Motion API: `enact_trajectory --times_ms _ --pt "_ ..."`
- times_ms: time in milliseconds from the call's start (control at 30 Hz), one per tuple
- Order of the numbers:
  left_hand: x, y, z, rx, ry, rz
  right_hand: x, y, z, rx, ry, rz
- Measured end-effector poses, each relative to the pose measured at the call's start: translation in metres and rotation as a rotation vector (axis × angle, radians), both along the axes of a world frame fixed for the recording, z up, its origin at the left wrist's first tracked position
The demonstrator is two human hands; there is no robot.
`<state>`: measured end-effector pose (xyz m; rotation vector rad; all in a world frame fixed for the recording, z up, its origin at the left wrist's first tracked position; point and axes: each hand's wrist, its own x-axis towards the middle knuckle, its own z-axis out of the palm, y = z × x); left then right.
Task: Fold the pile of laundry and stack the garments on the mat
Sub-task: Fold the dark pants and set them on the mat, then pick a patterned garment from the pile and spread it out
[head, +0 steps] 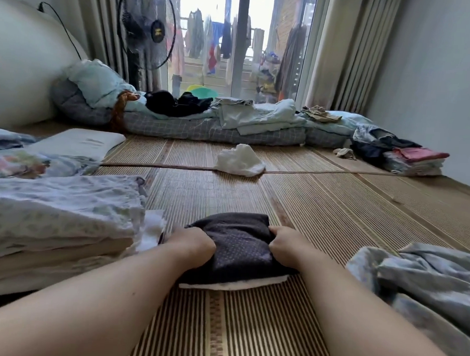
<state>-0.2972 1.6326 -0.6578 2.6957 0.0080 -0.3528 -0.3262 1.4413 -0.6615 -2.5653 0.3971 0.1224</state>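
As both forearms reach forward, the left hand (pixel 191 242) curls its fingers over the left edge of the dark folded garment (pixel 238 250); the right hand (pixel 286 241) grips the right edge likewise. Garment: dotted dark cloth, a compact block lying on a white layer (pixel 233 284), on the woven mat (pixel 335 210) directly ahead of the person. Just left: tall stack of pale folded linens (pixel 57 217). Right: crumpled blue-grey patterned cloth (pixel 427 283), unfolded. Mid-mat, farther out: loose white garment (pixel 240 160). Far right by the wall: small folded stack (pixel 417 160). Bedding (pixel 231 126) along the window, standing fan (pixel 146 26) behind.
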Motion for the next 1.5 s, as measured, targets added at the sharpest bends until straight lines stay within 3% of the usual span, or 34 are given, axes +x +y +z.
enact_trajectory --times_ms 100,267,533,767,967,1267,1367,1467,1500 --pt "-0.002 -0.002 0.009 0.051 -0.089 -0.08 -0.012 0.004 0.006 -0.058 -0.095 -0.073" --pt "-0.045 -0.007 0.029 -0.073 -0.304 -0.294 -0.071 0.019 0.028 -0.055 -0.288 -0.072" --pt "-0.204 -0.045 0.059 -0.013 -0.521 -0.744 -0.25 0.015 0.063 -0.188 -0.293 -0.079" --pt "-0.298 -0.094 0.063 -0.015 -0.454 -0.867 -0.377 -0.037 0.062 -0.118 -0.272 -0.361" --pt "-0.324 -0.144 0.035 0.105 -0.356 -0.963 -0.412 -0.088 0.04 -0.003 -0.175 -0.447" --pt "-0.255 -0.233 0.003 0.156 -0.345 -0.847 -0.39 -0.118 0.014 0.013 -0.249 -0.37" --pt "-0.231 -0.256 -0.001 0.181 -0.338 -0.685 -0.381 -0.122 0.005 0.005 -0.243 -0.358" --pt "-0.217 -0.262 0.004 0.008 -0.29 -0.418 -0.374 -0.125 0.0 0.006 -0.234 -0.378" --pt "-0.213 -0.263 0.007 0.013 -0.293 -0.441 -0.373 -0.127 -0.001 -0.003 -0.233 -0.39"
